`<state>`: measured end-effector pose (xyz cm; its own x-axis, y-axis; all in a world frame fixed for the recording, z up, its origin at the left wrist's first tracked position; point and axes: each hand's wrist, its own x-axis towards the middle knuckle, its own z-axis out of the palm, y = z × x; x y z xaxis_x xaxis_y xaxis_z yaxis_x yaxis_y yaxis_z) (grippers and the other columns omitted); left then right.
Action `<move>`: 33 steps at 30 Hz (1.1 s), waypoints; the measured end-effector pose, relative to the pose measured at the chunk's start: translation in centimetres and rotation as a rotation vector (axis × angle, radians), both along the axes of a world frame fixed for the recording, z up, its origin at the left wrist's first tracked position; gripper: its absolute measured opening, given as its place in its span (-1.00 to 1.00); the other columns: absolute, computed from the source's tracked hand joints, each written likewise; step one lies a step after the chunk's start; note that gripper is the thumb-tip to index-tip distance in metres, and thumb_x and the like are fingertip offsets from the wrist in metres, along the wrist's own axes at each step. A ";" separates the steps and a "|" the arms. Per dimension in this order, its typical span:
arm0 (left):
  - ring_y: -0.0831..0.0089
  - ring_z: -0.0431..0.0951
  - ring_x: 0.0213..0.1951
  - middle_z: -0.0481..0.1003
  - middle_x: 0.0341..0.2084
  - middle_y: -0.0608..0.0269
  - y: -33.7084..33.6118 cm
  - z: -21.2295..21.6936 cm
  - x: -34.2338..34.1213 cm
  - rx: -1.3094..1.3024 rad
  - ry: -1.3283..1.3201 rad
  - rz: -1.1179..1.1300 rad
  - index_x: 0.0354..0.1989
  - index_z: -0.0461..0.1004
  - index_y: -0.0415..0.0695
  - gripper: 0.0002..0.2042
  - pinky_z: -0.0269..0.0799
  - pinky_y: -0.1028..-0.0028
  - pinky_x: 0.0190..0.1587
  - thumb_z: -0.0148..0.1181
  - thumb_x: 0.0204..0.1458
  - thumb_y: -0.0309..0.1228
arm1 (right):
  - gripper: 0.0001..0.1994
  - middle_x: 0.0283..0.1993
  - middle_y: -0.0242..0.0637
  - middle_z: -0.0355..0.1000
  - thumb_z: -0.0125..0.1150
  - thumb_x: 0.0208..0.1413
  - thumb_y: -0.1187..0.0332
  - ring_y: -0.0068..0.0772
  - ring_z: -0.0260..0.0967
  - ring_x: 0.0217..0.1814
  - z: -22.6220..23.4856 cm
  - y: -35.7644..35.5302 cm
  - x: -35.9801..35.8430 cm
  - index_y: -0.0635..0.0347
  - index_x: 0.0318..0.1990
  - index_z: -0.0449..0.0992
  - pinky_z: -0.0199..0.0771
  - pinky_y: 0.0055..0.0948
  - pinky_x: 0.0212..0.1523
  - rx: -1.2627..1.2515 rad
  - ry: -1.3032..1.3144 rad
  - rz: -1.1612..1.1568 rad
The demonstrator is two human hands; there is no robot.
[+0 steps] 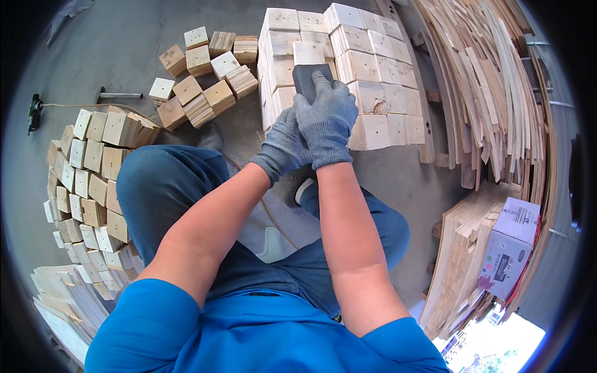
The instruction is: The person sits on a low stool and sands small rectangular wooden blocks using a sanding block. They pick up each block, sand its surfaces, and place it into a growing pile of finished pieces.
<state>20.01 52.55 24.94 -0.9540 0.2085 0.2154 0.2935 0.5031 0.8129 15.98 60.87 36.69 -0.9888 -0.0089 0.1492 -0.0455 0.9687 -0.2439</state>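
Observation:
Both of my hands wear grey knit gloves. My right hand (326, 115) is closed over a dark, flat rectangular piece (306, 79), which shows beyond its fingertips. Just below and to the left, my left hand (283, 143) is curled against my right hand and wrist. Its fingers are largely hidden, and I cannot make out what they hold. Straight ahead, right behind the dark piece, stands a neat stack of pale wooden blocks (372, 99). Whether the dark piece touches the stack I cannot tell.
Loose wooden blocks (198, 62) lie ahead to the left. More blocks (93, 155) are piled at my left. Long wooden strips (479, 93) fill the right side, with a printed carton (510, 248) on boards nearer me. A black tool (35, 115) with a hose lies far left.

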 end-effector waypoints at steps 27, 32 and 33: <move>-0.08 0.44 0.19 0.41 0.15 -0.14 -0.3 1.7 -0.1 -0.097 -0.113 -0.021 0.25 0.39 -0.20 -0.19 0.34 0.15 0.38 0.58 -0.14 -0.02 | -0.34 0.21 0.17 0.50 0.51 0.00 0.05 0.24 0.53 0.20 0.6 0.4 0.1 0.05 0.29 0.62 0.55 0.09 0.23 -0.037 -0.033 0.005; -0.18 0.40 0.29 0.36 0.24 -0.20 -0.5 -1.5 1.2 0.129 -0.001 0.056 0.37 0.30 -0.20 -0.15 0.33 0.13 0.43 0.55 -0.12 -0.18 | -0.31 0.27 0.20 0.45 0.56 0.01 0.10 0.28 0.43 0.31 0.1 2.9 7.8 0.10 0.33 0.57 0.43 0.14 0.34 -0.070 0.033 0.010; -0.19 0.39 0.30 0.35 0.25 -0.21 -0.5 -1.5 1.2 0.125 -0.027 0.076 0.40 0.28 -0.20 -0.14 0.32 0.13 0.44 0.54 -0.11 -0.21 | -0.30 0.28 0.20 0.44 0.56 0.02 0.10 0.28 0.41 0.32 0.1 3.8 9.6 0.11 0.34 0.57 0.40 0.15 0.35 -0.075 0.021 0.015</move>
<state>21.20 52.02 23.39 -0.9718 0.1087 0.2092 0.2356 0.4175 0.8776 25.61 64.62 36.76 -0.9853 -0.0115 0.1705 -0.0655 0.9471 -0.3142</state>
